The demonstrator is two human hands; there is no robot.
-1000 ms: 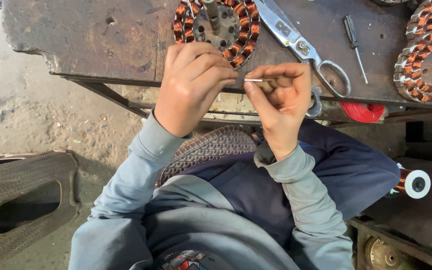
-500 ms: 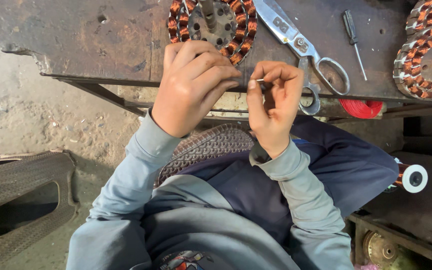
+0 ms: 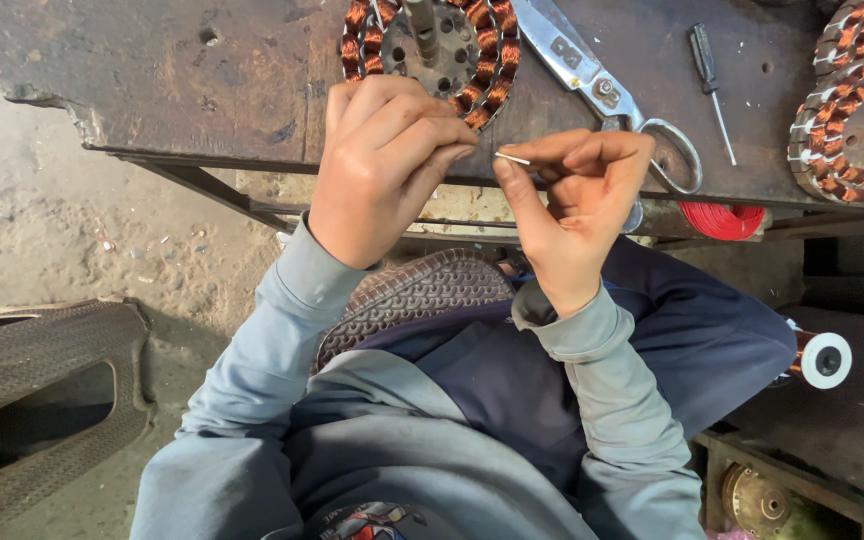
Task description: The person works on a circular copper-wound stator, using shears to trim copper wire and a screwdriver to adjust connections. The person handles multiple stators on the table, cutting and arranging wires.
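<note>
Copper windings ring the stator (image 3: pixel 430 55) lying flat on the worn bench (image 3: pixel 152 80), close to its near edge. The left hand (image 3: pixel 377 170) is curled over the stator's near rim, fingers pressed together and bent down onto the coils; what lies under the fingertips cannot be made out. The right hand (image 3: pixel 577 205) is held just beside it, in front of the bench edge, with thumb and forefinger pinched on a thin pale sliver (image 3: pixel 512 158), probably an insulating strip or sleeve, whose free end points toward the left fingertips. The remaining right fingers are folded loosely into the palm.

The work in hand is judged to be the feeding of that sliver into the winding. It is best done with the sliver gripped close to its tip, so that it is not buckled, and kept in line with the gap held by the left fingers. The stator should be steadied against the bench, and the enamelled wire should not be scraped.

Scissors (image 3: pixel 592 75) and a small screwdriver (image 3: pixel 710 75) lie to the right, a second stator (image 3: pixel 857 100) at the bench's far right, a red wire coil (image 3: pixel 722 220) below the edge.
</note>
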